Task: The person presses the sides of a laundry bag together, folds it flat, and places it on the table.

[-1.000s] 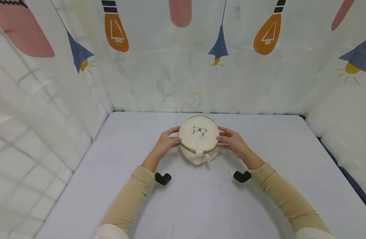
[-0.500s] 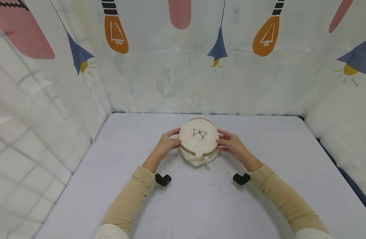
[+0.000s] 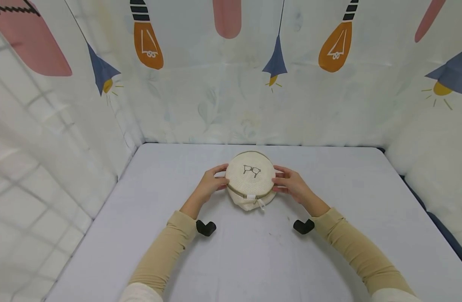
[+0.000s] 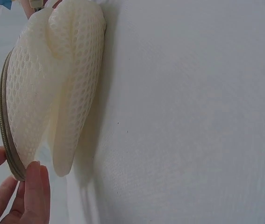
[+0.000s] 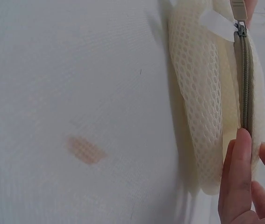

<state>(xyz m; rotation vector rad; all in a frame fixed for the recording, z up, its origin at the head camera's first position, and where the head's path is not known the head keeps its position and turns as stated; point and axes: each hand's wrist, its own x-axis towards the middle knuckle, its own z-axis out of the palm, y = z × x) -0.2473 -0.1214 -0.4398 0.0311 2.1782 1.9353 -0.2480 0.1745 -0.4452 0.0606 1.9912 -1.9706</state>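
Cream mesh in a round pouch (image 3: 246, 202), towards the twelve o'clock edge of the white-covered desk (image 3: 253, 264). Pinched at the rim by the left hand (image 3: 209, 182) at nine o'clock and by the right hand (image 3: 294, 183) at three, with thumbs against the lid (image 3: 250, 182) and fingers below. Marked with a dark spectacles motif (image 3: 251, 170); ringed by an olive zip (image 5: 245, 84), with a pale tag (image 3: 261, 204) towards five o'clock.

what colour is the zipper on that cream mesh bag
The zipper on the mesh bag looks olive-brown; the right wrist view shows it best.
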